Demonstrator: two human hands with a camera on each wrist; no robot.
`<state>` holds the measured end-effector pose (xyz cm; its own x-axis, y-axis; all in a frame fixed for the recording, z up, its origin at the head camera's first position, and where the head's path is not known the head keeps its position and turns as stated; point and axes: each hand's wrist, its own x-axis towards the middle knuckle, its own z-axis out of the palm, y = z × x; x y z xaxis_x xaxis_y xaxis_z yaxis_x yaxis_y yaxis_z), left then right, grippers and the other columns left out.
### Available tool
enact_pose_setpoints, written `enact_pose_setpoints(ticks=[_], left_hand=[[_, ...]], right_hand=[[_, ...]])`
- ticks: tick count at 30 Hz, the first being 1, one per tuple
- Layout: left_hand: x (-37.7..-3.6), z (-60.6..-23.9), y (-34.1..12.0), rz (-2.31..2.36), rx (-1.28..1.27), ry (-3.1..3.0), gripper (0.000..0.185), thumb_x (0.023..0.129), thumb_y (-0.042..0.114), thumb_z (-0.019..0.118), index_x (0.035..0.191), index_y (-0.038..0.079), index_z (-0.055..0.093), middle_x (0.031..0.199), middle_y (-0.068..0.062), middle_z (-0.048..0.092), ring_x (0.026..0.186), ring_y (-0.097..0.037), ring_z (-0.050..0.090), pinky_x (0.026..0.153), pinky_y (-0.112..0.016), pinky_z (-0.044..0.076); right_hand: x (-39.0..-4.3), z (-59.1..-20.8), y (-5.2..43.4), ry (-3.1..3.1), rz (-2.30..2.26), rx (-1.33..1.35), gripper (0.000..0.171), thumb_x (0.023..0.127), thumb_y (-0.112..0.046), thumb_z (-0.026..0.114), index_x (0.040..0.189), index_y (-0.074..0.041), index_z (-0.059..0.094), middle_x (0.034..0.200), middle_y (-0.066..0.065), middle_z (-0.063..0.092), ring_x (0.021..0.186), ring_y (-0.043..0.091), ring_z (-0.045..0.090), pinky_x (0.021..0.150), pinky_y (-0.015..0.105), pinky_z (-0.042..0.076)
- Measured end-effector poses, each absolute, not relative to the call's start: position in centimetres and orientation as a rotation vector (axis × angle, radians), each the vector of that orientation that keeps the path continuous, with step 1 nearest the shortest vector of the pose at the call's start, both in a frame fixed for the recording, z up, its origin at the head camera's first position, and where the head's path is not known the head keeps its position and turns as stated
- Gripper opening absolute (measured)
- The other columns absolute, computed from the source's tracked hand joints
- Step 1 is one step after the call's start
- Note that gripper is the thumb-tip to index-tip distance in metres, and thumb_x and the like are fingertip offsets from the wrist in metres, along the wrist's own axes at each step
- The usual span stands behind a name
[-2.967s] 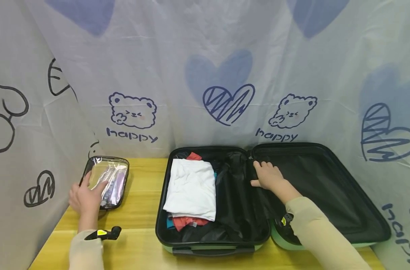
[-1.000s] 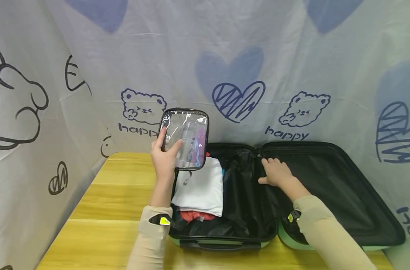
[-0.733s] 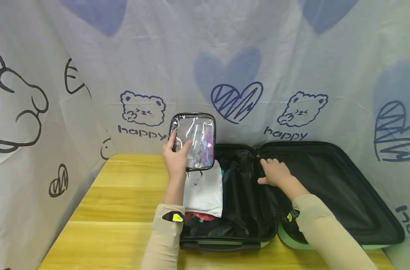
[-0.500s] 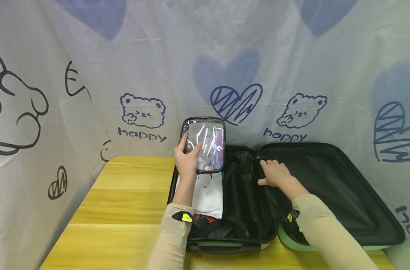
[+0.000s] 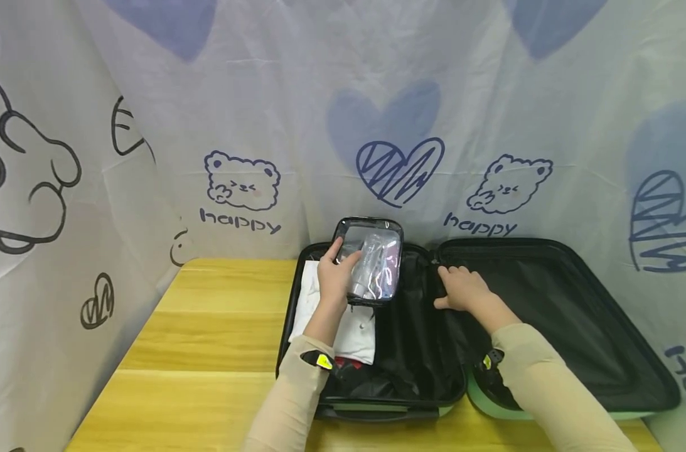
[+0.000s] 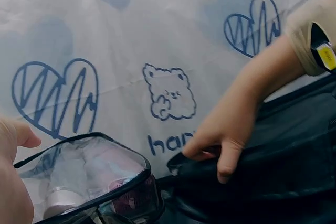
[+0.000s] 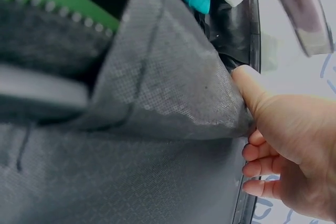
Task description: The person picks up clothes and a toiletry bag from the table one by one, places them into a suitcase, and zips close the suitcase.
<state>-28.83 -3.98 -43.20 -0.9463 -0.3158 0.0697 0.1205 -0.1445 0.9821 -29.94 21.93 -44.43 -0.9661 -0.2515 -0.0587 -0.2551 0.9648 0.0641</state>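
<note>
Gripped at its near left edge by the left hand [image 5: 336, 282] — thumb across the clear front, fingers curled behind — a transparent toiletry pouch [image 5: 373, 260] with black piping is being held upright above the left half of an open suitcase [image 5: 376, 402]. Small bottles are showing through the plastic; in the left wrist view the pouch [image 6: 89, 182] is being seen from its side, with a pale bottle cap and a pink item inside.

Directly below and to the left of that grip, a folded white garment [image 5: 331, 314] is lying in the case on top of red and dark clothes. To the right of the pouch, black lining fabric [image 5: 410, 326] is being held back by the right hand [image 5: 461, 289], which is resting at the hinge between the two halves. In the right wrist view the thumb is being pressed against the folded grey-black lining [image 7: 173, 93], while the other fingers [image 7: 262, 166] are curled along the case's rim — the cloth is being pinched there.

Beyond the right hand, the empty-looking lid half [image 5: 574, 314] is lying flat. Everything is resting on a wooden table [image 5: 196, 351] before a printed curtain [image 5: 241, 182].
</note>
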Motion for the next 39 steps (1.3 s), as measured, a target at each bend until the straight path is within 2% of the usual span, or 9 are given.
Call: enact_pose_setpoints(ticks=[7, 10, 13, 18, 23, 29, 32, 34, 39], left_hand=[[-28.8, -43.8, -3.1, -2.092, 0.15, -1.965, 0.052, 0.092, 0.005, 0.05, 0.144, 0.006, 0.047, 0.153, -0.014, 0.04, 0.143, -0.024, 0.033, 0.117, -0.04, 0.029], [-28.7, -44.1, -2.8, -2.08, 0.154, -2.025, 0.051, 0.093, 0.006, 0.046, 0.145, 0.007, 0.046, 0.155, -0.012, 0.039, 0.129, -0.023, 0.045, 0.108, -0.039, 0.037], [-28.5, -44.4, -2.5, -2.09, 0.144, -2.085, 0.052, 0.093, 0.007, 0.045, 0.145, 0.007, 0.046, 0.154, -0.011, 0.04, 0.125, -0.021, 0.046, 0.103, -0.038, 0.038], [-28.4, -44.9, -1.9, -2.047, 0.131, -2.172, 0.055, 0.091, 0.008, 0.048, 0.146, 0.006, 0.045, 0.153, -0.012, 0.041, 0.138, -0.026, 0.038, 0.113, -0.042, 0.032], [-28.3, -45.5, -1.1, -1.94, 0.128, -2.27, 0.061, 0.084, 0.003, 0.055, 0.144, 0.007, 0.047, 0.149, -0.018, 0.045, 0.136, -0.027, 0.043, 0.111, -0.043, 0.037], [-28.4, -46.5, -0.4, -1.792, 0.116, -2.407, 0.072, 0.075, -0.004, 0.061, 0.144, 0.008, 0.048, 0.139, -0.021, 0.055, 0.116, -0.025, 0.054, 0.084, -0.031, 0.048], [-28.4, -47.1, -0.2, -1.786, 0.106, -2.442, 0.075, 0.072, -0.008, 0.061, 0.145, 0.006, 0.046, 0.128, -0.021, 0.062, 0.103, -0.024, 0.055, 0.062, -0.024, 0.042], [-28.4, -47.4, 0.0, -1.799, 0.094, -2.461, 0.078, 0.071, -0.01, 0.06, 0.146, 0.004, 0.044, 0.121, -0.022, 0.064, 0.099, -0.025, 0.053, 0.055, -0.021, 0.038], [-28.4, -47.9, 0.1, -1.79, 0.044, -2.531, 0.078, 0.071, -0.011, 0.063, 0.146, 0.0, 0.042, 0.127, -0.021, 0.06, 0.097, -0.022, 0.052, 0.063, -0.021, 0.041]], right_hand=[[-30.1, -44.2, 22.1, 3.067, 0.085, -0.386, 0.082, 0.084, -0.04, 0.073, 0.143, 0.005, 0.039, 0.14, 0.03, 0.048, 0.128, 0.048, 0.045, 0.102, 0.061, 0.04], [-30.2, -44.2, 22.1, 3.074, 0.085, -0.402, 0.082, 0.083, -0.04, 0.073, 0.142, 0.006, 0.039, 0.139, 0.03, 0.049, 0.127, 0.048, 0.046, 0.1, 0.061, 0.041], [-30.2, -44.2, 22.2, 3.086, 0.083, -0.413, 0.082, 0.082, -0.04, 0.073, 0.141, 0.006, 0.04, 0.137, 0.03, 0.051, 0.125, 0.048, 0.047, 0.099, 0.062, 0.041], [-30.3, -44.3, 22.1, 3.087, 0.067, -0.417, 0.082, 0.082, -0.04, 0.072, 0.141, 0.006, 0.04, 0.137, 0.03, 0.05, 0.125, 0.049, 0.047, 0.099, 0.062, 0.041], [-30.3, -44.4, 22.2, 3.082, 0.045, -0.406, 0.081, 0.083, -0.039, 0.072, 0.141, 0.006, 0.039, 0.138, 0.031, 0.049, 0.127, 0.049, 0.045, 0.1, 0.062, 0.04], [-30.3, -44.5, 22.3, 3.076, 0.015, -0.395, 0.08, 0.084, -0.038, 0.072, 0.142, 0.006, 0.038, 0.14, 0.031, 0.047, 0.128, 0.049, 0.043, 0.102, 0.063, 0.038], [-30.2, -44.7, 22.2, 3.071, 0.007, -0.383, 0.081, 0.085, -0.038, 0.071, 0.143, 0.006, 0.037, 0.141, 0.032, 0.046, 0.129, 0.05, 0.043, 0.103, 0.063, 0.038], [-30.1, -44.7, 22.2, 3.07, 0.003, -0.379, 0.081, 0.085, -0.038, 0.072, 0.143, 0.006, 0.037, 0.141, 0.032, 0.046, 0.13, 0.05, 0.042, 0.103, 0.063, 0.038], [-29.9, -44.9, 22.2, 3.071, -0.001, -0.375, 0.082, 0.085, -0.038, 0.072, 0.143, 0.006, 0.037, 0.141, 0.033, 0.045, 0.13, 0.051, 0.042, 0.103, 0.064, 0.038]])
